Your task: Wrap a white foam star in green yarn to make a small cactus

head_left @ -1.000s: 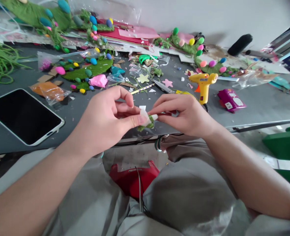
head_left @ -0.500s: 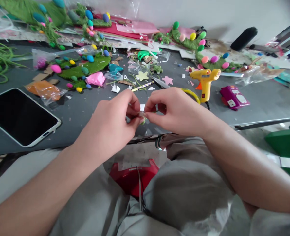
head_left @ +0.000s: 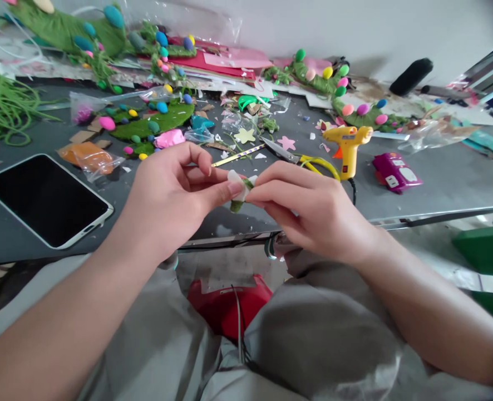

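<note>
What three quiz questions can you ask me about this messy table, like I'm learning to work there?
1. Pick one: what colour is the glue gun?
A) purple
B) yellow
C) black

2. True or false: the right hand is holding the scissors.

3. Fill in the gap: the fingers of the left hand pinch a small piece that is white and ____.

Key:
1. B
2. False; the scissors lie on the table, behind that hand.
3. green

Two hands (head_left: 169, 195) (head_left: 317, 209), one phone (head_left: 48, 200), one glue gun (head_left: 348, 149)
</note>
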`<state>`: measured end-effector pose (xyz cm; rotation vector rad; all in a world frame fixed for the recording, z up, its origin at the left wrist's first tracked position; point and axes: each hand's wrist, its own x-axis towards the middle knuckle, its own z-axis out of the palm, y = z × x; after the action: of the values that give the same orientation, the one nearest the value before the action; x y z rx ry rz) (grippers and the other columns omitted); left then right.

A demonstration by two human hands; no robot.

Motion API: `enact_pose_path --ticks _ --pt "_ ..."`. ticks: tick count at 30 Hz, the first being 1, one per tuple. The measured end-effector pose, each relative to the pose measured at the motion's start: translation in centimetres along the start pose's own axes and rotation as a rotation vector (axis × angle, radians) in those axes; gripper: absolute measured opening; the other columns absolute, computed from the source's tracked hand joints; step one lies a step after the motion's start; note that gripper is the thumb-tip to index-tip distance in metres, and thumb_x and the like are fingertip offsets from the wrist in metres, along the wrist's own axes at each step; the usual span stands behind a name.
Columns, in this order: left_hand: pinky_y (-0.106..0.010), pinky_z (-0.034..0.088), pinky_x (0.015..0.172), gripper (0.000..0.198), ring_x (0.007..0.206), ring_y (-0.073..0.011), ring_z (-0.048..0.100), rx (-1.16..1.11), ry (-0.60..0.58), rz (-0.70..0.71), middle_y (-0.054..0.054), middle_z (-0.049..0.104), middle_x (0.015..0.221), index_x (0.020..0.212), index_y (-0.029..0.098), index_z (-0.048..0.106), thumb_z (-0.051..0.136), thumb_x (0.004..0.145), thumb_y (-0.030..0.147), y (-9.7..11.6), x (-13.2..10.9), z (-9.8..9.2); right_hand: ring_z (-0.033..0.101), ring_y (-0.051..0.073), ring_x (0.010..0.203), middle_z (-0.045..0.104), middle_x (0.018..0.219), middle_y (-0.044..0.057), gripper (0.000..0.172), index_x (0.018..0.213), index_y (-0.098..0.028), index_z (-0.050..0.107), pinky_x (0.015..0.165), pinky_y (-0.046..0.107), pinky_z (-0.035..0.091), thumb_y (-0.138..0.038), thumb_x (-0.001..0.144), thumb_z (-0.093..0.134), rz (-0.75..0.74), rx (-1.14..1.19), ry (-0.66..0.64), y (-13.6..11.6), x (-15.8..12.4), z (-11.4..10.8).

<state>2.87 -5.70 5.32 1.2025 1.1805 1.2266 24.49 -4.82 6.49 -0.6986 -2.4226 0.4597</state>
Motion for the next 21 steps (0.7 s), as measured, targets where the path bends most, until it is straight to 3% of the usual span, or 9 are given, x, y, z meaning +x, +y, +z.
enact_pose_path --ticks 5,11,15,21 --pt "-0.027 0.061 0.077 0.037 0.078 -0.0143 0.073 -0.038 0.012 0.032 0.0 0.073 0.08 0.074 0.02 0.048 0.083 0.074 0.01 -0.1 -0.2 0.0 0.067 0.016 0.091 0.072 0.103 0.006 0.022 0.103 -0.021 0.071 0.08 0.031 0.056 -0.01 0.098 0.053 0.084 0.097 0.096 -0.1 -0.3 -0.1" --pt "-0.026 0.06 0.077 0.036 0.079 -0.0145 0.074 -0.081 0.041 0.047 0.0 0.074 0.081 0.076 0.021 0.048 0.082 0.073 0.01 -0.1 -0.3 0.0 0.068 0.015 0.078 0.075 0.097 0.005 0.019 0.113 -0.02 0.071 0.065 0.027 0.057 -0.019 0.095 0.064 0.291 0.187 0.196 -0.4 -0.6 0.0" --pt "-0.028 0.061 0.078 0.037 0.081 -0.0154 0.075 -0.081 0.032 0.074 0.001 0.076 0.082 0.077 0.022 0.046 0.082 0.075 0.01 0.2 -0.6 0.4 0.069 0.014 0.077 0.075 0.094 0.003 0.014 0.105 -0.021 0.072 0.066 0.026 0.056 -0.018 0.096 0.063 0.335 0.208 0.166 -0.5 -0.4 0.2" --pt "-0.027 0.062 0.073 0.033 0.081 -0.0164 0.075 0.213 0.115 0.205 0.001 0.078 0.086 0.079 0.023 0.049 0.082 0.077 0.016 0.5 -1.3 1.2 0.065 0.013 0.079 0.073 0.094 0.003 0.018 0.105 -0.018 0.071 0.068 0.026 0.054 -0.013 0.097 0.056 0.29 0.214 0.086 -0.2 -0.2 0.3"
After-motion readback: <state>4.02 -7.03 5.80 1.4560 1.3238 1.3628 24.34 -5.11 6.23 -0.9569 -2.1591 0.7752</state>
